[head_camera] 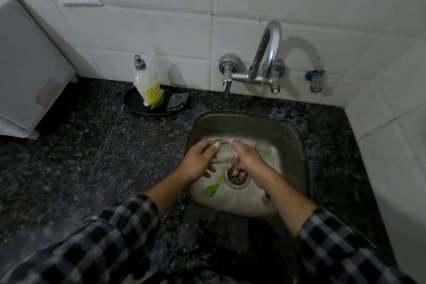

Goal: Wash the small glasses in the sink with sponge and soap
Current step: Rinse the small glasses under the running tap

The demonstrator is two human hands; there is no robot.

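Small clear glass (221, 153) held low in the steel sink (297, 145), both hands on it.
Left hand (198, 161) wraps its left end, thumb on top; right hand (247, 159) clamps the foamy right end, fingers curled under (just above the drain (235, 178)). A second clear glass (262, 147) lies just behind the right hand. Green patch (211, 189) on the basin floor: sponge or soap, can't tell. Yellow-green soap bottle (149, 86) stands on a black round dish (133, 104) on the dark granite counter (92, 157), left of the chrome tap (268, 53).

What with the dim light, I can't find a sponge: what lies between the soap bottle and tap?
A grey scrub pad on the black plate, right of the bottle; then bare counter up to the tap. Head view.
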